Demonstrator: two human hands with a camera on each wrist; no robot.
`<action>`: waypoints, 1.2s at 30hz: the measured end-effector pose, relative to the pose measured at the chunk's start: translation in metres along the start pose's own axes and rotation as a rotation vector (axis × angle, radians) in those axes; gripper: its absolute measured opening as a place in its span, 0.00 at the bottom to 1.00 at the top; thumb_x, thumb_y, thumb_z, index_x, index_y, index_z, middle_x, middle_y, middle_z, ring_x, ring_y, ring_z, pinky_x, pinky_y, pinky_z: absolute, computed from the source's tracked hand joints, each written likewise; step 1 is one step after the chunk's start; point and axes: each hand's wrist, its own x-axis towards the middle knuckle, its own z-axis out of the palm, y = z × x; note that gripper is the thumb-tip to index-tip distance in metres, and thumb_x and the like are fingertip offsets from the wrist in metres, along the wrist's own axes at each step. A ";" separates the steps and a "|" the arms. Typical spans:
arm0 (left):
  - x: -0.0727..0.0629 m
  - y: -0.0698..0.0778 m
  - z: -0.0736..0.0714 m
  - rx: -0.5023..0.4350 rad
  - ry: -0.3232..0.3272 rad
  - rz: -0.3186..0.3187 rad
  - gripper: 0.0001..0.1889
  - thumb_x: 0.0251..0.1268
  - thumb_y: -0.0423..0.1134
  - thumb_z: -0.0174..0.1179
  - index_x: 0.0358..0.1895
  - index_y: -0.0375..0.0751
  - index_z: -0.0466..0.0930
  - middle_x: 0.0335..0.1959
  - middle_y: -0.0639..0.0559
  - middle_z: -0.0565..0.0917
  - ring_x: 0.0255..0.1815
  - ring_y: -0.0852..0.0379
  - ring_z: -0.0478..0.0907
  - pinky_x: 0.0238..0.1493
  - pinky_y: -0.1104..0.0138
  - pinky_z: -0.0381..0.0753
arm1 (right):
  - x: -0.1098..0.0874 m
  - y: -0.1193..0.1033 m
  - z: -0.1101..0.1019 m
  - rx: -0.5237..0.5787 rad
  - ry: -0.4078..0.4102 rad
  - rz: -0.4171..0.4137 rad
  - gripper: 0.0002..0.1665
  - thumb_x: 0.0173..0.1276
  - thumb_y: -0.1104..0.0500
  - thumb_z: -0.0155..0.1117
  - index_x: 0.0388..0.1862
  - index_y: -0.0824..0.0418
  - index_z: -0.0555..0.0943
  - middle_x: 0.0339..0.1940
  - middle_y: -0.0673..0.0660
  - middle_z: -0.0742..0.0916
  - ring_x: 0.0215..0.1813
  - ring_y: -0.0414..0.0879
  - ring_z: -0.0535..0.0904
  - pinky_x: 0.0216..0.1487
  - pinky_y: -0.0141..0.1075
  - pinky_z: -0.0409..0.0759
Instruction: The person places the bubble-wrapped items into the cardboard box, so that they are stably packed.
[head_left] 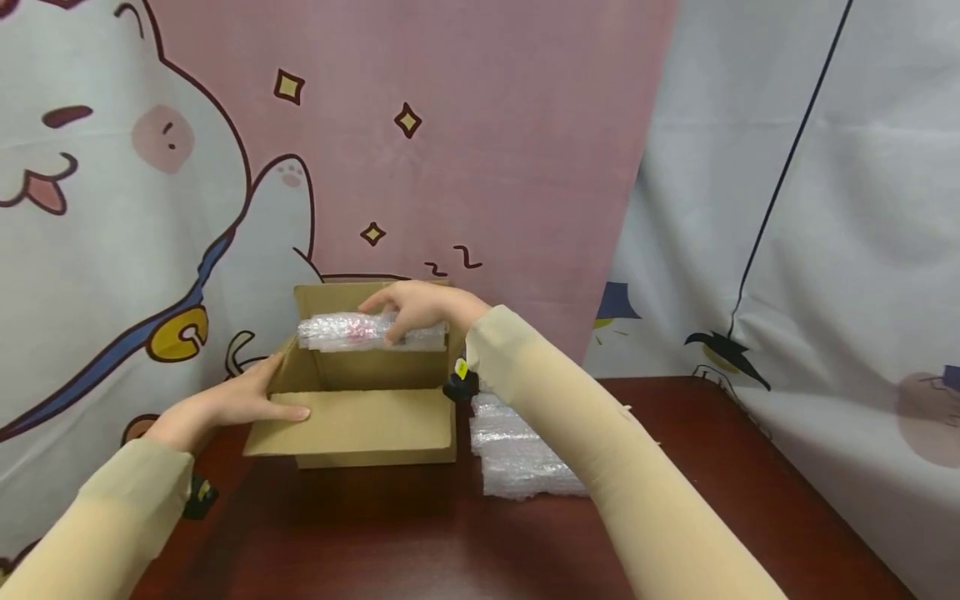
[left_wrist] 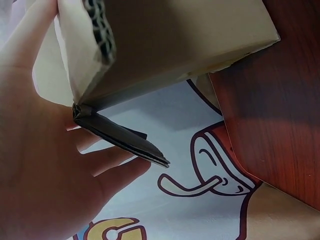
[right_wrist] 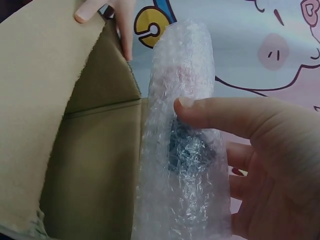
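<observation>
An open cardboard box (head_left: 375,425) stands on the table with its front flap folded outward. My left hand (head_left: 232,404) grips the box at its left front corner. Its thumb lies over the front flap, and its fingers (left_wrist: 120,172) reach behind the side flap. Over the box opening, my right hand (head_left: 420,308) holds a long bubble-wrapped bundle (head_left: 337,332) level. In the right wrist view the thumb presses the near face of the bubble-wrapped bundle (right_wrist: 175,200), with the fingers around its far side. Something dark and a reddish patch show through the wrap.
More bubble-wrapped packages (head_left: 517,458) lie on the dark red table (head_left: 360,533) to the right of the box, partly behind my right sleeve. A printed cloth (head_left: 510,167) with a cartoon animal hangs behind the table.
</observation>
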 end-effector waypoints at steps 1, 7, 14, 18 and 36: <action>0.000 0.000 0.000 0.000 -0.001 -0.004 0.62 0.54 0.57 0.69 0.73 0.20 0.35 0.72 0.19 0.44 0.70 0.22 0.43 0.62 0.31 0.50 | 0.002 0.001 0.002 0.000 -0.003 0.002 0.39 0.62 0.62 0.69 0.72 0.52 0.69 0.67 0.51 0.75 0.65 0.46 0.70 0.62 0.36 0.69; -0.002 0.002 0.000 0.009 -0.009 -0.026 0.63 0.55 0.58 0.68 0.73 0.20 0.33 0.72 0.19 0.40 0.71 0.21 0.39 0.63 0.31 0.47 | 0.013 0.005 0.013 0.014 -0.038 0.027 0.40 0.62 0.64 0.68 0.73 0.54 0.67 0.69 0.52 0.74 0.66 0.47 0.69 0.64 0.37 0.68; -0.003 0.002 0.001 0.005 -0.009 -0.032 0.63 0.55 0.58 0.68 0.73 0.21 0.32 0.73 0.20 0.39 0.71 0.22 0.38 0.63 0.31 0.46 | 0.022 0.008 0.021 0.028 -0.042 0.040 0.41 0.61 0.65 0.68 0.73 0.55 0.67 0.70 0.54 0.73 0.66 0.48 0.69 0.64 0.36 0.68; -0.002 0.002 0.001 -0.001 -0.017 -0.034 0.63 0.55 0.58 0.68 0.73 0.21 0.32 0.73 0.20 0.39 0.71 0.22 0.37 0.63 0.31 0.45 | 0.024 0.011 0.026 0.060 -0.053 0.050 0.40 0.62 0.65 0.68 0.73 0.54 0.67 0.71 0.52 0.72 0.68 0.49 0.68 0.64 0.37 0.69; 0.000 0.001 0.002 0.020 -0.014 -0.051 0.64 0.54 0.60 0.67 0.73 0.21 0.33 0.73 0.20 0.39 0.71 0.22 0.38 0.63 0.31 0.46 | 0.032 0.016 0.043 0.166 -0.134 0.111 0.36 0.63 0.68 0.66 0.71 0.53 0.71 0.71 0.53 0.72 0.65 0.47 0.69 0.60 0.37 0.71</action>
